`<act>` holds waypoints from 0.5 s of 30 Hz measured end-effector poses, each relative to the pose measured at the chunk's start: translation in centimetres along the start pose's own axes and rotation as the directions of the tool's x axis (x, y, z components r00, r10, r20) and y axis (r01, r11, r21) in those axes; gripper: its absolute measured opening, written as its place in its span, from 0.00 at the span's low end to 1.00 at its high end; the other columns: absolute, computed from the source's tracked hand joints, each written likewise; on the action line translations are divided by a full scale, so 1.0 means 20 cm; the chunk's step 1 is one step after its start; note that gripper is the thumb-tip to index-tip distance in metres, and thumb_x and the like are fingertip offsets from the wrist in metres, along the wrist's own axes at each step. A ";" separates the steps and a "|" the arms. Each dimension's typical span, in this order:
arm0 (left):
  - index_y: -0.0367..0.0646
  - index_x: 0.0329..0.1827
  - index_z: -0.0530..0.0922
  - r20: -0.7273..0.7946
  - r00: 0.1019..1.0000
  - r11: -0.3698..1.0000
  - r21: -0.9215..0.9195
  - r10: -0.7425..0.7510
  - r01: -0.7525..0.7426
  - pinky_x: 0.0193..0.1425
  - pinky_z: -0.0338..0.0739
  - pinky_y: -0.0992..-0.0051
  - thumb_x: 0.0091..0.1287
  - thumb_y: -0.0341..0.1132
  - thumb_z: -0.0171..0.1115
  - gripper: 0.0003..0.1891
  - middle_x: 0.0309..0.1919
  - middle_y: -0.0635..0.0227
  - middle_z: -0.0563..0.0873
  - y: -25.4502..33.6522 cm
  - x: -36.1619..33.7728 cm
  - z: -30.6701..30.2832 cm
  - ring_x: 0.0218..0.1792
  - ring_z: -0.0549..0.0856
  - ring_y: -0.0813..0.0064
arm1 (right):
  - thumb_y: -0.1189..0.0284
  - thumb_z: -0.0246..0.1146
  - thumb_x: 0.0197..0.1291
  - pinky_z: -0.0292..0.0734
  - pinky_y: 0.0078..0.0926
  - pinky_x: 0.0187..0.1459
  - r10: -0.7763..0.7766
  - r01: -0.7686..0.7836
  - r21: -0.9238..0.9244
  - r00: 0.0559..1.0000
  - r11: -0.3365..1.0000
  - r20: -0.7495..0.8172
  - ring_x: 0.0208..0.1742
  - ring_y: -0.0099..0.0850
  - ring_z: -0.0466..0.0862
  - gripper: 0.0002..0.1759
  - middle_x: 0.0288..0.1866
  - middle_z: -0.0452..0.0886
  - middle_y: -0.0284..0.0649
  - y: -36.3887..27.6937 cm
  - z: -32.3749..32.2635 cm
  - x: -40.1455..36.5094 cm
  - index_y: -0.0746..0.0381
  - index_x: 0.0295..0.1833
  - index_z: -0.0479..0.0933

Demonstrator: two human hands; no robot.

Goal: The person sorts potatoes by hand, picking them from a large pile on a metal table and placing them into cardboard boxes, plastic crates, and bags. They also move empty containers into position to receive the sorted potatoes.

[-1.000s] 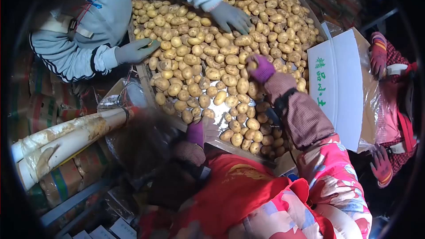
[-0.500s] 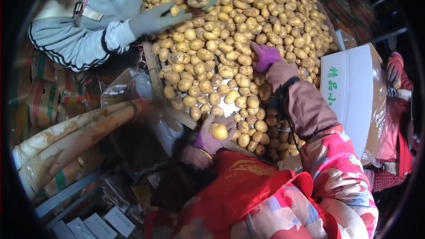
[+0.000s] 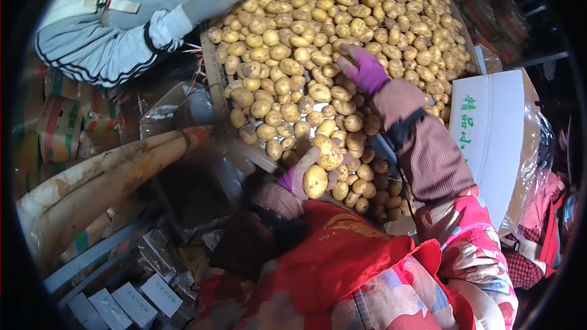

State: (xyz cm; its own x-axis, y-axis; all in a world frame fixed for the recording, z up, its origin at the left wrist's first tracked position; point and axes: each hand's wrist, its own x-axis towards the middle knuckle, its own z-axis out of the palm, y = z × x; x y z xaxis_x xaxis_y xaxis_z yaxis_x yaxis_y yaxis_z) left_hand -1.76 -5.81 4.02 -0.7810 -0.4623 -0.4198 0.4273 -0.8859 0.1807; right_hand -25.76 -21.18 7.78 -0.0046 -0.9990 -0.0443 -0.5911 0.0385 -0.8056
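Potatoes (image 3: 342, 43) matt, dusty skins; carton (image 3: 489, 134) smooth white cardboard; plastic film (image 3: 538, 171) glossy; purple gloves knitted cloth.

- Tan-yellow, brown-speckled potato heap (image 3: 342, 30).
- Purple gloves on left hand (image 3: 298, 174) and right hand (image 3: 367, 70); the left's potato (image 3: 315, 181) pale yellow.
- White box (image 3: 489, 128) with green characters, right of the heap.
- Grey, black-striped co-worker's jacket (image 3: 104, 36), left of the heap.
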 end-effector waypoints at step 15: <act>0.45 0.69 0.71 0.048 0.953 0.863 -0.439 0.299 -0.249 0.75 0.59 0.37 0.70 0.64 0.52 0.35 0.72 0.53 0.69 -0.05 -0.20 -0.07 0.73 0.66 0.46 | 0.52 0.62 0.68 0.71 0.41 0.67 0.171 -0.254 0.339 0.952 0.906 0.256 0.64 0.45 0.79 0.31 0.61 0.81 0.50 -0.26 0.19 -0.80 0.61 0.68 0.73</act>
State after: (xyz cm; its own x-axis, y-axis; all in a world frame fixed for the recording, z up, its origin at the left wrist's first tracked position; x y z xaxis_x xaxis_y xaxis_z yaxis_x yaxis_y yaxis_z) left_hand 1.52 -3.02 4.27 -0.6385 -0.7072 -0.3035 0.7631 -0.6330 -0.1305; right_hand -19.63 -5.22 10.45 0.1006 -0.9383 -0.3310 -0.2605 0.2962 -0.9189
